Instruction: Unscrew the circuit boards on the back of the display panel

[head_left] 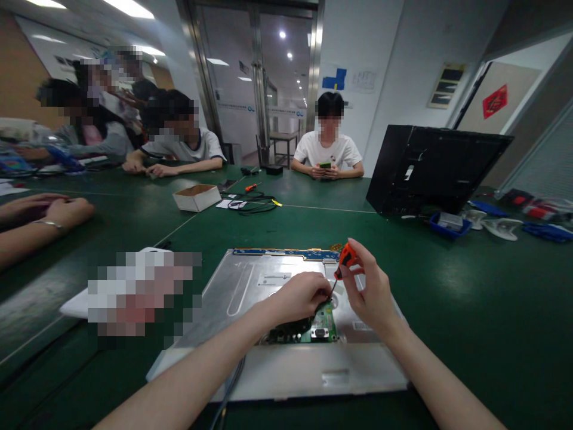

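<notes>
A flat metal display panel (250, 280) lies on the green table in front of me. A green circuit board (326, 322) sits in its middle, with a metal connector near the front edge. My right hand (373, 292) grips an orange and black screwdriver (346, 260) by its handle, the shaft slanting down toward the board. Close to the shaft's lower end, my left hand (304, 294) is closed with its fingertips pinched together. What those fingers hold, if anything, is hidden, and so is the screwdriver's tip. A blue circuit strip (273, 254) runs along the panel's far edge.
Beyond the panel on the green table (286, 230) are a small open box (197, 198), a black cable (255, 206) and another orange screwdriver (251, 187). A black monitor casing (434, 167) stands at right, beside a blue tray (450, 224). Several people sit around the table.
</notes>
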The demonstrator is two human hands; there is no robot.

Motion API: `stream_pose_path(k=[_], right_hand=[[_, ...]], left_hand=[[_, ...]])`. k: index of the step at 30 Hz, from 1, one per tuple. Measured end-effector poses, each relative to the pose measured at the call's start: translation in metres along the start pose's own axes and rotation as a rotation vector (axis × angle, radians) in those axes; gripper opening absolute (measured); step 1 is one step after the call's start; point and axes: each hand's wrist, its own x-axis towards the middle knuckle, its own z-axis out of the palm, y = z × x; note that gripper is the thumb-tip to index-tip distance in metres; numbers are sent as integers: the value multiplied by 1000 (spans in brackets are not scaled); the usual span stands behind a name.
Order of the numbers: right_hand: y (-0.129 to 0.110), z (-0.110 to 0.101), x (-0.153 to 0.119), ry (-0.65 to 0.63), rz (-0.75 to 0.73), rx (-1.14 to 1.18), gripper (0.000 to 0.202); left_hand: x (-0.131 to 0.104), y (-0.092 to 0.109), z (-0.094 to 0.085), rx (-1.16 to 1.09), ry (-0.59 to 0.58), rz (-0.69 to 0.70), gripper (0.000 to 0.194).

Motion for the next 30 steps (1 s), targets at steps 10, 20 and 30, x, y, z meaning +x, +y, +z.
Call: stream_pose_path(k=[10,20,30], right_hand=[[3,2,0,40,6,25,55],[2,2,0,25,47,16,55],[1,1,0,-5,40,10,53]], left_hand=[[0,-1,0,1,-2,8,16],[-2,-2,2,4,24,17,15],[-1,-5,4,-8,21,36,16]])
